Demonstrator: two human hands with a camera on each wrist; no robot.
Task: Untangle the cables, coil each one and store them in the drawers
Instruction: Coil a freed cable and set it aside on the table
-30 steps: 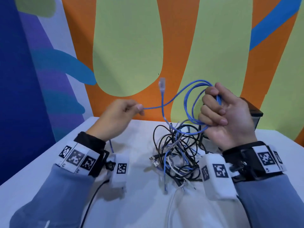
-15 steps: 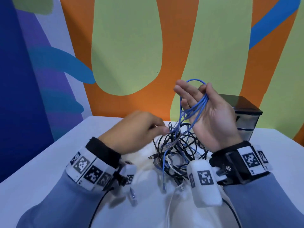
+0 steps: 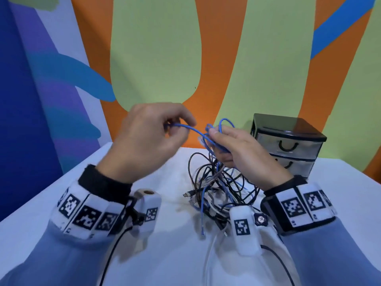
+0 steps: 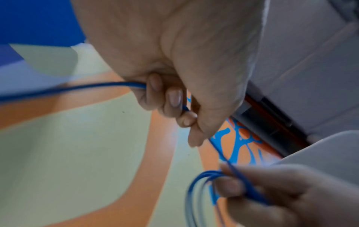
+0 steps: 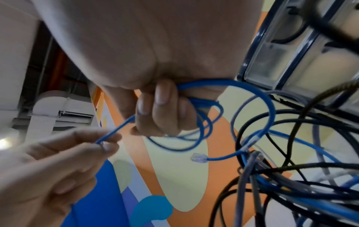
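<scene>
Coiling is underway: blue cable [image 3: 193, 130] is pinched by left hand [image 3: 148, 139], loops clasped by right hand [image 3: 239, 153]; another wrap is likely needed.

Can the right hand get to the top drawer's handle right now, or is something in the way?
Probably not yet: the right hand grips the blue cable coil, so it isn't free. The top drawer handle itself looks unobstructed just beyond it.
</scene>
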